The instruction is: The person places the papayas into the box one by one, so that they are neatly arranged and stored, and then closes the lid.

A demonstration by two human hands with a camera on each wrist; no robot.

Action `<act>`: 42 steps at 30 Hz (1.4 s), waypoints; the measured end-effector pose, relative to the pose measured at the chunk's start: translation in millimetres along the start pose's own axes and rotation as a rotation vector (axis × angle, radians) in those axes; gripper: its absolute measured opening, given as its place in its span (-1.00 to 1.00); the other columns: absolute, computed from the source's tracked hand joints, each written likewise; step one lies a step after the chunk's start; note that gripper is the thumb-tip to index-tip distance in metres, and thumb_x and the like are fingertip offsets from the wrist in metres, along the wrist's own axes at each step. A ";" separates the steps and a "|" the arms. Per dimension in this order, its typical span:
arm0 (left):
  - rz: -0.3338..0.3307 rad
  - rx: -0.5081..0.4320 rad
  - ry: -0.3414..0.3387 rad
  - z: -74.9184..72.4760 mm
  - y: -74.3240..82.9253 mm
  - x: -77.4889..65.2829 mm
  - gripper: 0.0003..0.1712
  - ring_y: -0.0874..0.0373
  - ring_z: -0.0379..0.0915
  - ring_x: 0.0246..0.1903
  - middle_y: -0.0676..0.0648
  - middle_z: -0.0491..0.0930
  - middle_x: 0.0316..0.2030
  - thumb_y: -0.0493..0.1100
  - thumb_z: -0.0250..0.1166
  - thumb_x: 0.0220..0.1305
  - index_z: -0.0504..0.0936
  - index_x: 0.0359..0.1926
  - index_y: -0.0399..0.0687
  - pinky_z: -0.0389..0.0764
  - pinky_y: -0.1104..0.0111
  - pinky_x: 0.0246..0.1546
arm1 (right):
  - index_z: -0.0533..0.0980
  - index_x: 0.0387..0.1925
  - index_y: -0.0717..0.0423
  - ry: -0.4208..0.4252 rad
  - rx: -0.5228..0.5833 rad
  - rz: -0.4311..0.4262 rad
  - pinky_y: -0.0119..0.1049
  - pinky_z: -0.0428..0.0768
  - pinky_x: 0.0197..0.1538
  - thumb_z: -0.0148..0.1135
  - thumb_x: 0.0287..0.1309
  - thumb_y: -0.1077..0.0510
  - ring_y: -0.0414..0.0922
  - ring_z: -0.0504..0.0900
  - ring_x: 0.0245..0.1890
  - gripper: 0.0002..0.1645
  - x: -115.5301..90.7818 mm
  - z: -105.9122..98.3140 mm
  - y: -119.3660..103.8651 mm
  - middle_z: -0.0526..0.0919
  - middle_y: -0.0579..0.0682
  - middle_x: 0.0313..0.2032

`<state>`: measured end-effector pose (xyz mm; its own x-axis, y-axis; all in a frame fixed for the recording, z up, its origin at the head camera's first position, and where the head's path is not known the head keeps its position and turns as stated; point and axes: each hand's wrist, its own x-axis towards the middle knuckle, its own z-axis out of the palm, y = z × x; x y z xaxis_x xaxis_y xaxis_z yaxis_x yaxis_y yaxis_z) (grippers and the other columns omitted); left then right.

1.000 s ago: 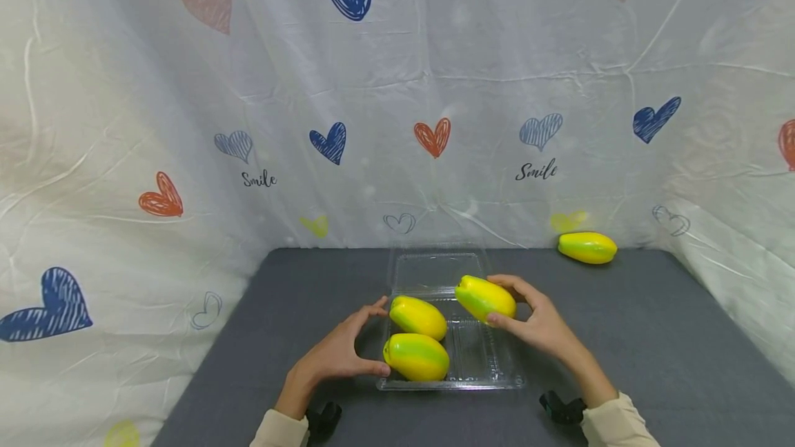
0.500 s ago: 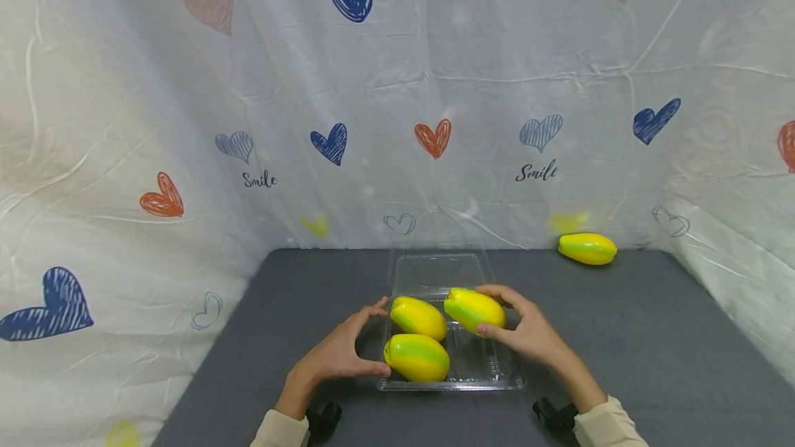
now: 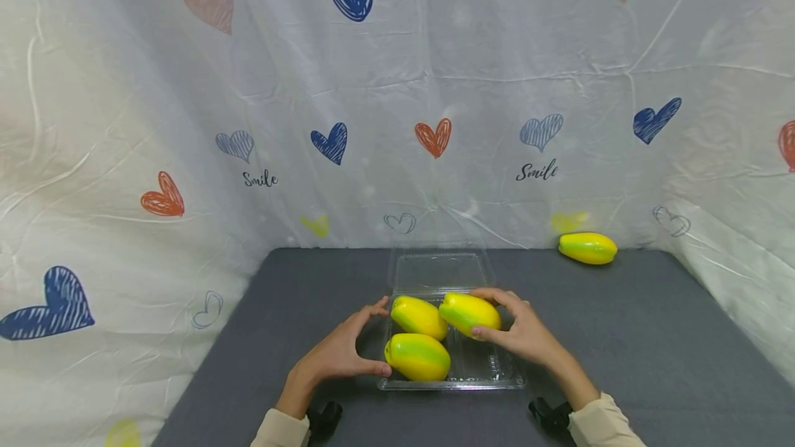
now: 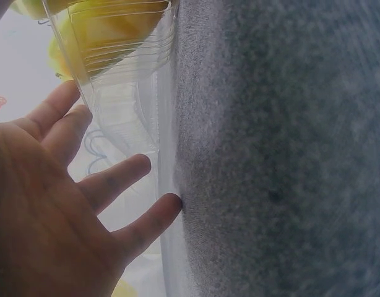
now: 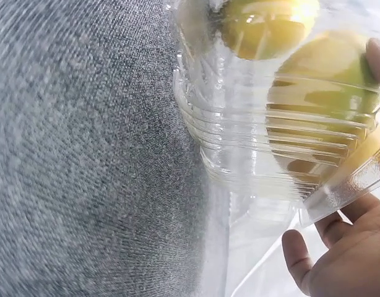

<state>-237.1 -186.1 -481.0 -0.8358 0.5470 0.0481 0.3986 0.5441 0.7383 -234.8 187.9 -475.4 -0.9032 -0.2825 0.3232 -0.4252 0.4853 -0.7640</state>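
Observation:
A clear plastic clamshell box (image 3: 481, 383) stands on the table with its lid folded back. Two yellow-green papayas (image 3: 418, 317) lie in its left half, one behind the other. Over the right half, my right hand (image 3: 526, 331) grips a third papaya (image 3: 470, 314) between thumb and fingers, close beside the rear one. In the right wrist view this papaya (image 5: 326, 93) shows through the ribbed box wall. My left hand (image 3: 338, 349) rests at the box's left edge, fingers spread and thumb near the front corner. In the left wrist view, its fingertips (image 4: 69, 90) meet the rim.
Another papaya (image 3: 587, 248) lies at the table's back right, against the white curtain (image 3: 484, 40) printed with hearts. The transparent lid (image 3: 441, 271) lies behind the box. Dark grey cloth (image 3: 652, 350) covers the table.
My right hand has moved left and down with its papaya, bringing it next to the rear one in the box. The left hand has stayed in place.

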 end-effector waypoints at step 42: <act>-0.005 -0.005 0.000 1.8 0.7 0.1 -0.02 -0.08 -0.07 0.60 0.29 -0.03 0.60 0.24 0.58 0.01 0.26 0.40 0.48 0.17 -0.35 0.42 | 0.54 0.23 -0.12 0.045 -0.189 -0.087 -0.10 0.27 0.04 0.63 -0.04 -0.03 -0.02 0.56 0.14 -0.25 -3.0 14.2 1.4 0.66 -0.11 0.14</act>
<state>-236.3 -184.6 -481.7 -0.8379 0.5439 0.0445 0.3924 0.5438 0.7418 -231.9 177.7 -485.4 -0.8628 -0.2946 0.4110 -0.5009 0.6086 -0.6154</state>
